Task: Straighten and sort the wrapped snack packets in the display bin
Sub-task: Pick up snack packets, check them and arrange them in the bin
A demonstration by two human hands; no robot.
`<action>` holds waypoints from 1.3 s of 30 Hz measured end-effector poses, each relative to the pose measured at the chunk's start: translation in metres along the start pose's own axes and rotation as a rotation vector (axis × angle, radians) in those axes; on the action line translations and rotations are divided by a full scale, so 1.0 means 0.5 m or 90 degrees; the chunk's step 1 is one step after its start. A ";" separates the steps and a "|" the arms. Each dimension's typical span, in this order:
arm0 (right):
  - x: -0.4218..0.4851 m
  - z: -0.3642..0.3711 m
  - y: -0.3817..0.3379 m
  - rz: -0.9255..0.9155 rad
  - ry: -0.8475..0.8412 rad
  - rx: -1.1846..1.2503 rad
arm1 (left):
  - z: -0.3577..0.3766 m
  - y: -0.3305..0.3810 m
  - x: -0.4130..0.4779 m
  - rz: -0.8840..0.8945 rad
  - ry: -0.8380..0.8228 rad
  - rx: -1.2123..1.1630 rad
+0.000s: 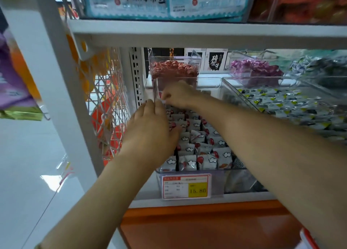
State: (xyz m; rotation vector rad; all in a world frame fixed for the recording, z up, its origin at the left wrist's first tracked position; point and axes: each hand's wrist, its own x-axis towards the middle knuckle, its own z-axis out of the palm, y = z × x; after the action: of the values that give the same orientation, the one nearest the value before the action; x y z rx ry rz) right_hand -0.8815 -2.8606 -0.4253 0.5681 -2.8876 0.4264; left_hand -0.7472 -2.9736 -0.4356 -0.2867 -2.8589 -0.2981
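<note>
Shelf bin (tag: 15.80) has left hand, right hand among packets.

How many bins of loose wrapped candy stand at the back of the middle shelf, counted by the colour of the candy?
Pink-red candy bin: 1
Purple candy bin: 1
Dark and white candy bin, blurred: 1
Total: 3
</note>
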 end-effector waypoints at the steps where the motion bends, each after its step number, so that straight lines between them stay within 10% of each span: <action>1: 0.004 0.000 0.003 0.001 0.006 0.000 | 0.003 -0.002 0.000 0.002 0.010 -0.004; 16: 0.080 0.026 0.000 0.053 0.141 -0.167 | 0.017 -0.006 0.000 0.018 0.043 -0.082; 27: -0.095 -0.082 -0.008 0.129 0.447 0.439 | 0.005 -0.006 -0.021 -0.014 0.052 -0.202; 39: -0.429 -0.099 -0.042 0.218 0.321 0.965 | -0.008 0.034 -0.134 0.028 0.239 -0.246</action>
State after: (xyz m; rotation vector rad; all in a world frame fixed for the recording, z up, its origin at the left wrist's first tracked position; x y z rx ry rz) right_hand -0.6720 -2.7900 -0.4197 0.0211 -1.6774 2.3553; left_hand -0.6792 -2.9693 -0.4468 -0.3246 -2.4072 -0.8052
